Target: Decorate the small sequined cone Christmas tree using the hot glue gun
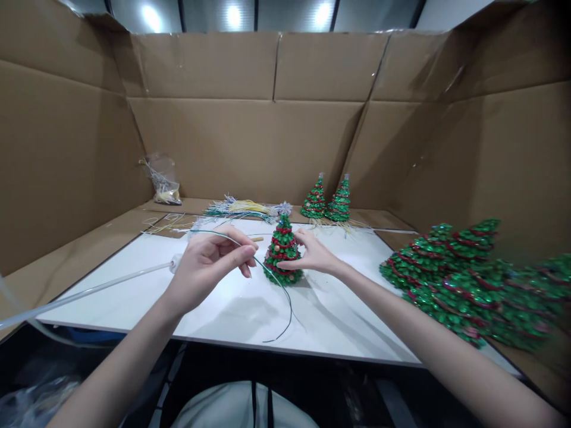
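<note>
A small decorated Christmas tree [282, 249] with red garland and a silver star on top stands upright on the white board. My right hand [310, 252] is closed around its right side, thumb across the front. To the left of the tree, my left hand [218, 255] pinches a thin green wire [289, 303] between thumb and fingers. One end of that wire curves down toward the front of the board; the other passes back over the hand. The tree's underside is hidden.
Two more trees [325, 199] stand at the back, wires at their bases. Several larger trees [464, 279] lie at the right. Bundled wires [245, 208], a plastic bag [164, 181] and a clear tube [89, 294] are around the white board [214, 309]. Cardboard walls [223, 142] enclose it.
</note>
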Demonstrator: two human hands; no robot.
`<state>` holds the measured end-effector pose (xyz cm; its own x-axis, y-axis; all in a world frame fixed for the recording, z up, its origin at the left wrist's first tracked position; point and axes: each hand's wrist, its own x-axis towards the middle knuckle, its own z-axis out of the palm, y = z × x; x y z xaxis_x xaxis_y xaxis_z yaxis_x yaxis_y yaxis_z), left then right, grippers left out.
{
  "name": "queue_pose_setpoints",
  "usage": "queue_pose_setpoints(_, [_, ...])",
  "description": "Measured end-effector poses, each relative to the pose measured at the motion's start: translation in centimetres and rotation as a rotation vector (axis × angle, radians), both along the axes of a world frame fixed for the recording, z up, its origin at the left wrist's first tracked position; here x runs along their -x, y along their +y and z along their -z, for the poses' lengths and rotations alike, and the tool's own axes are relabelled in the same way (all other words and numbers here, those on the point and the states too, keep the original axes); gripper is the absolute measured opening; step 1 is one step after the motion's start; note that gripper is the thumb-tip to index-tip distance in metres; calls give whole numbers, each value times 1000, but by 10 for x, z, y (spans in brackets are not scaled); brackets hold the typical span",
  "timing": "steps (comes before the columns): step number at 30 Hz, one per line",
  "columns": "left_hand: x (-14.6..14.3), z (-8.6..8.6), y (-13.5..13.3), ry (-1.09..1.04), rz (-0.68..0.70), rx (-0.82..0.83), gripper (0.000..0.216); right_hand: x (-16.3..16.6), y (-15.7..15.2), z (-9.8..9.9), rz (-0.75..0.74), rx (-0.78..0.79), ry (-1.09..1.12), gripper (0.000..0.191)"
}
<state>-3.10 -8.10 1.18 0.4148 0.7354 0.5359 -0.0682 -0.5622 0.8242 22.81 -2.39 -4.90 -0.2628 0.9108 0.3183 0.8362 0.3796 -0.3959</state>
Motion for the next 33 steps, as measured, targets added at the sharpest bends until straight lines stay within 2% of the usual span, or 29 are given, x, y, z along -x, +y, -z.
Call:
queue_pose_setpoints(6, [12,3,-11,-11,-30,-1,4,-8,-22,-53,-116,-56,-475,68])
queue_pose_setpoints(9, [19,5,-15,-27,-38,2,3,-6,-31,-67,-162,10,-654,64])
queue_pose_setpoints(17, [26,11,-18,4,-45,5,4,6,-31,-64,-155,166,-778,54])
queue_pose_setpoints(24, [26,15,-13,26,-52,17,3,36,-23,-64,-135,284,-940,46])
queue_pose_setpoints(29, [25,17,-12,23,-77,22,2,47,-17,-68,-109,404,-1057,56])
queue_pose_setpoints(33, [25,20,-10,-9,-120,13,2,41,-15,-68,-122,405,-1009,64])
